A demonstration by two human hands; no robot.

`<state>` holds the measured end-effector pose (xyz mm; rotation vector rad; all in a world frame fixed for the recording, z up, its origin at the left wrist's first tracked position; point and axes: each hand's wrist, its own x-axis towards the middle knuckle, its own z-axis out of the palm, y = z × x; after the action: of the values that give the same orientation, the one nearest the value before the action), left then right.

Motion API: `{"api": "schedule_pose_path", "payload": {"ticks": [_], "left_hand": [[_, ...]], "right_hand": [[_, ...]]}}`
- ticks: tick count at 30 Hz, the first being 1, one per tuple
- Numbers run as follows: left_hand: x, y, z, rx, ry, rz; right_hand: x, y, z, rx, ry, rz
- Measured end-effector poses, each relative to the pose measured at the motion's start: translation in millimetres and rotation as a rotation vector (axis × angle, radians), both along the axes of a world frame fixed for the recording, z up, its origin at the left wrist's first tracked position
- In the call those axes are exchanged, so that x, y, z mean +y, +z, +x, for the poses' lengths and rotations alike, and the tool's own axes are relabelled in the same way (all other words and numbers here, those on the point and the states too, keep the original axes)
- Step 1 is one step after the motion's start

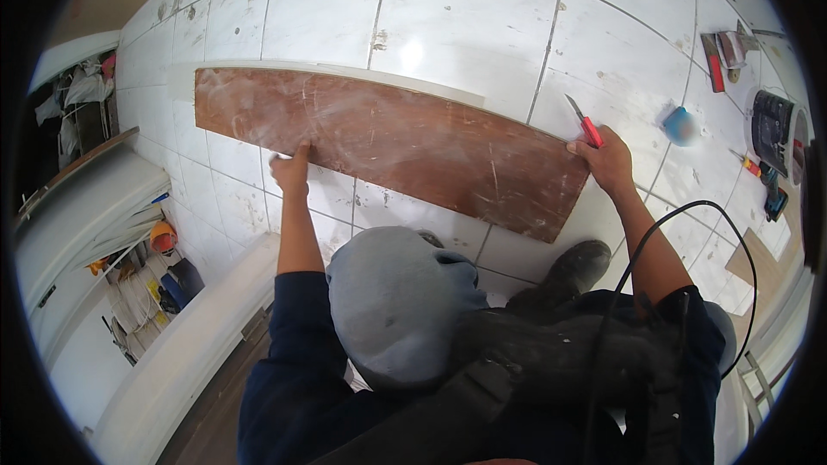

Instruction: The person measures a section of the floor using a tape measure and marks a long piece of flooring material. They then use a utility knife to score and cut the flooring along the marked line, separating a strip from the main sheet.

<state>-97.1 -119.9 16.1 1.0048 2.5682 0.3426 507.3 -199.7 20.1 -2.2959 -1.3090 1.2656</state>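
Board: a long brown board (388, 133) lies flat on the white tiled floor (457, 17), a pale strip along its far edge.
Left hand: the left hand (291, 168) presses the board's near edge, fingers closed on a small white bit.
Right hand: the right hand (610, 159) rests at the board's right end, fingers clenched around a red knife (585, 123), blade pointing away.
Floor's right edge: tools (758, 164) lie scattered.

A room mid-renovation, this: a dusty white tiled floor (448, 26) serves as the work surface, with a long brown board (388, 138) lying across it, hand tools (724, 52) strewn toward the right edge, and white panels (86, 207) stacked at left.
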Motion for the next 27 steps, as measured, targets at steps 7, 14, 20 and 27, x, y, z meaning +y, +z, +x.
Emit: {"api": "schedule_pose_path", "payload": {"ticks": [7, 14, 20, 27], "left_hand": [[47, 42, 176, 0.096, -0.663, -0.232], [65, 27, 187, 0.074, -0.701, -0.427], [74, 28, 185, -0.015, -0.621, -0.553], [78, 32, 190, 0.017, -0.638, -0.565]], "right_hand": [[-4, -1, 7, -0.025, 0.006, -0.025], [18, 27, -15, -0.16, 0.07, 0.141], [87, 46, -119, -0.022, 0.552, 0.173], [141, 46, -213, -0.048, 0.902, 0.187]]}}
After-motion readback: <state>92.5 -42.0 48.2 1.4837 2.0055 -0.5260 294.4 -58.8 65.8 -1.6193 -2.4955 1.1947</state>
